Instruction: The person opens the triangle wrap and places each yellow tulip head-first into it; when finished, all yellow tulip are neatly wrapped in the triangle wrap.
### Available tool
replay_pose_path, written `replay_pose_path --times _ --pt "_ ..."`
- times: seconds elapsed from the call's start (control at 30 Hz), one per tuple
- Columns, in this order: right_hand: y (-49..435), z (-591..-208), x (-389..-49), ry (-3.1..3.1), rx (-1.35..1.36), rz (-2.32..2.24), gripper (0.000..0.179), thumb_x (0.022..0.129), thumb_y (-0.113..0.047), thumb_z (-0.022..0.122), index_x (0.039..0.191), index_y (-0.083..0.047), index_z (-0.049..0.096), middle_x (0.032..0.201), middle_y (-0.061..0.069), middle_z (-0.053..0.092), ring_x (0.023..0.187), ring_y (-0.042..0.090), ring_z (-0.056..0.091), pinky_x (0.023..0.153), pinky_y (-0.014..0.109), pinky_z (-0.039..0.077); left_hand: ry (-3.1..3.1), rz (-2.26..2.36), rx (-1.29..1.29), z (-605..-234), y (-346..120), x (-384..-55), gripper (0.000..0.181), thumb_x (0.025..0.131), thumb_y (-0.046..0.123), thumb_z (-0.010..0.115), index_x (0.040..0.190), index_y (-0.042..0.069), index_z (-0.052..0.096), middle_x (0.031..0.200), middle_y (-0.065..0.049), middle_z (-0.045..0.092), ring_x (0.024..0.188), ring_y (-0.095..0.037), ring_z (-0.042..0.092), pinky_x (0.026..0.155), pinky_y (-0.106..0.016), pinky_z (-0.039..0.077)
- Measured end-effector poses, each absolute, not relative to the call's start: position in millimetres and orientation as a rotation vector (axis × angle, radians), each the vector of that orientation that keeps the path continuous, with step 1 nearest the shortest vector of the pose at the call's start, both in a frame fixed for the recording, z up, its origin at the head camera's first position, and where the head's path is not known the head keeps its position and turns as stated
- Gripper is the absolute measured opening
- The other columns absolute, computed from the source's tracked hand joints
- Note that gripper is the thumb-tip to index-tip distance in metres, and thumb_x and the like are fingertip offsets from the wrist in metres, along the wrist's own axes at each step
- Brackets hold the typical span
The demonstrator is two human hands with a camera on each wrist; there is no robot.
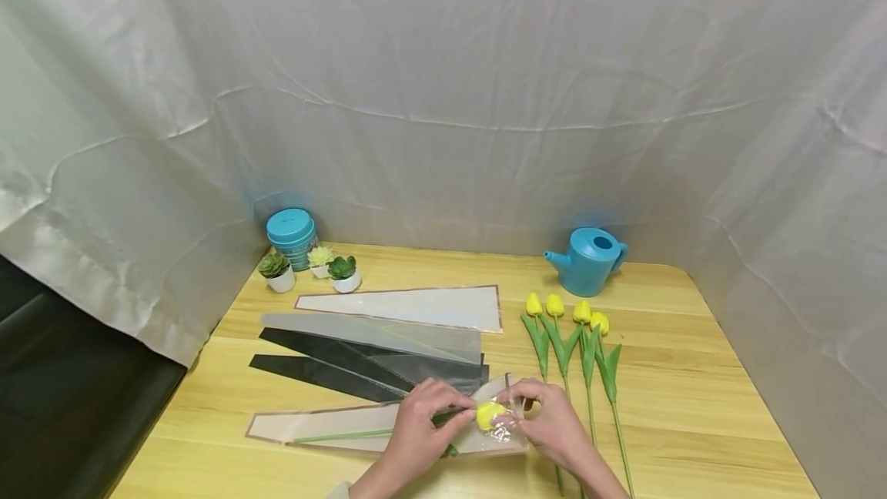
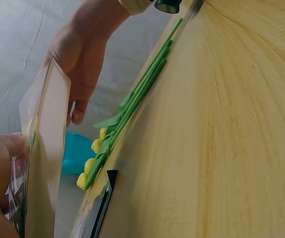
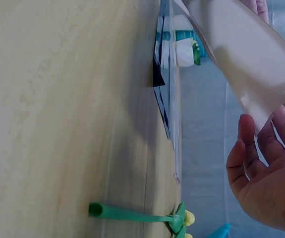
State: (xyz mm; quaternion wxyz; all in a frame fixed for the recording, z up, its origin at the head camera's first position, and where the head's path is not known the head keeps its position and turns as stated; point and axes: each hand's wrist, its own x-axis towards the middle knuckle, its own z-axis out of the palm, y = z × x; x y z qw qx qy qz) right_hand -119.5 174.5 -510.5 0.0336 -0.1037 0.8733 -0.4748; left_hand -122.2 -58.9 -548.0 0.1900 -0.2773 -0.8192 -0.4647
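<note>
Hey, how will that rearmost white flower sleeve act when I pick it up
Probably light: the white sleeve looks thin and lies flat. Likely semi-stiff, since the similar held sleeve looks fairly flat in the air. Perhaps slippery too: that one's clear film glints.

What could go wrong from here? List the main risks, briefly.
1. The film sleeve could crease or tear where the hands, left and right, grip it.
2. The yellow bloom might get squashed between them.
3. The right forearm crosses over stems of the loose tulips and might knock them askew.
</note>
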Motion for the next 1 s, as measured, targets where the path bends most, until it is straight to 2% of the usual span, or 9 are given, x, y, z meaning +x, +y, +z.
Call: replay_pose_path --times 0.53,0.67,0.87,1.0 --pt "173.4 -513.1 -119.4 2.619 -0.297 -1.493 0.025 0.075 -0.032 0.091 0.095 -0.023 0.08 0.091 -0.01 0.075 0.081 0.006 0.057 0.075 0.023 0.047 -2.294 -1.278 -0.792 -551.2 -59.1 -121.9 0.01 0.089 0.025 0.082 0.099 0.026 0.08 0.096 0.018 0.074 0.091 -0.003 0.064 0.084 -0.028 0.053" --pt "176.1 -515.0 -118.2 2.583 -0.366 -1.517 0.022 0.08 -0.03 0.089 0.099 -0.022 0.08 0.093 -0.008 0.075 0.081 0.006 0.059 0.076 0.025 0.051 -2.319 -1.258 -0.8 -553.4 -63.8 -121.4 0.009 0.09 0.027 0.081 0.099 0.027 0.08 0.097 0.019 0.074 0.091 -0.002 0.064 0.085 -0.029 0.054" --pt "183.5 -518.4 -117.5 2.55 -0.479 -1.57 0.022 0.086 -0.025 0.085 0.106 -0.017 0.079 0.103 -0.001 0.077 0.086 0.006 0.066 0.078 0.027 0.057 -2.388 -1.244 -0.837 -558.3 -76.7 -119.5 0.006 0.092 0.029 0.078 0.098 0.03 0.079 0.094 0.02 0.073 0.086 -0.001 0.062 0.078 -0.026 0.053" --pt "187.9 -518.9 -116.9 2.546 -0.473 -1.573 0.023 0.089 -0.024 0.082 0.111 -0.016 0.078 0.109 0.001 0.077 0.09 0.007 0.069 0.081 0.028 0.058 -2.449 -1.21 -0.857 -561.7 -83.4 -118.9 0.007 0.09 0.032 0.079 0.097 0.031 0.078 0.096 0.021 0.072 0.089 0.0 0.063 0.081 -0.028 0.054"
